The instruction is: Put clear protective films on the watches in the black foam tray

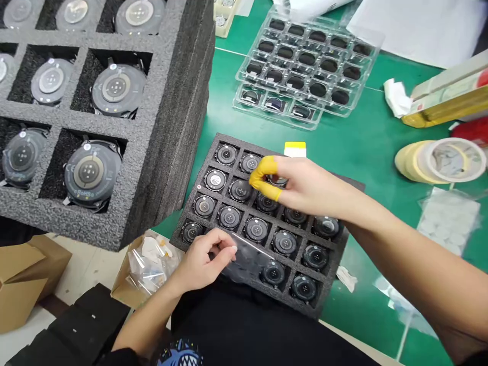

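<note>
A dark grey foam tray [272, 213] holds rows of round watch bodies, their sensor backs facing up. My left hand [208, 256] is over its near left part, thumb and fingers closed on a clear plastic sheet [247, 260] that covers part of the front row. Over the upper middle of the tray is my right hand [295, 180], with yellow finger cots [265, 175] on its thumb and forefinger. Those fingertips curl together just above a watch body [241, 190]; whatever is between them is too small or hidden to make out.
A tall stack of foam trays [163, 127] with more watches rises at the left. Clear blister trays [305, 66] with dark round lenses lie at the back. Tape rolls [438, 160] stand at the right. A carton of plastic scraps [148, 264] sits below on the left.
</note>
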`<state>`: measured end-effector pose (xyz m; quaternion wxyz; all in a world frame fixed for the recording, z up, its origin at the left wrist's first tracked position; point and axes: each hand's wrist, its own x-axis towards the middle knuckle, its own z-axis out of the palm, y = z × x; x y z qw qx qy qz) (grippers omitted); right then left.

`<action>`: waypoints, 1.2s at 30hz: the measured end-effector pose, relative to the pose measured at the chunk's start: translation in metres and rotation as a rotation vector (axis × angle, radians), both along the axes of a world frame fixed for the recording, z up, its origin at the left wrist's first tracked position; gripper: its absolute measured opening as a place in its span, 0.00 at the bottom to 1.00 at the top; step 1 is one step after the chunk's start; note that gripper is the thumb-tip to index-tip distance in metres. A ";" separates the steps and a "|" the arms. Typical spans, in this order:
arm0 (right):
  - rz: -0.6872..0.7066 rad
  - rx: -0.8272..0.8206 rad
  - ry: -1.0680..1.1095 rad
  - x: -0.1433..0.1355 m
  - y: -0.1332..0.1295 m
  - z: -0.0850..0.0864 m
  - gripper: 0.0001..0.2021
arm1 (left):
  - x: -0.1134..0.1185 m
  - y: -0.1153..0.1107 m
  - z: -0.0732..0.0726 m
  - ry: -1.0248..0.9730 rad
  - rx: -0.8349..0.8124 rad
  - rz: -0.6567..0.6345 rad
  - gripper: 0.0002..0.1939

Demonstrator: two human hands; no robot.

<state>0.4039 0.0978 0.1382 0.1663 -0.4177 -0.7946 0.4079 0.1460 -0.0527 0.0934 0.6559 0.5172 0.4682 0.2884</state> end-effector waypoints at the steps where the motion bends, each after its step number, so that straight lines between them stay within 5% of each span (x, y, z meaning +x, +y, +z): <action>1: 0.051 -0.019 -0.036 -0.008 0.011 -0.002 0.06 | -0.002 0.004 -0.002 0.015 0.031 -0.019 0.11; 7: 0.338 -0.212 -0.214 -0.050 0.060 -0.010 0.05 | -0.003 0.009 -0.015 0.041 0.249 -0.091 0.05; 13: 0.454 -0.305 -0.257 -0.065 0.092 -0.017 0.09 | -0.003 0.004 -0.025 0.036 0.417 -0.042 0.03; 26: 0.521 -0.400 -0.292 -0.073 0.103 -0.031 0.06 | -0.002 0.003 -0.030 -0.006 0.399 0.022 0.01; 36: 0.494 -0.387 -0.441 -0.085 0.103 -0.018 0.11 | -0.002 0.003 -0.029 -0.010 0.396 0.037 0.01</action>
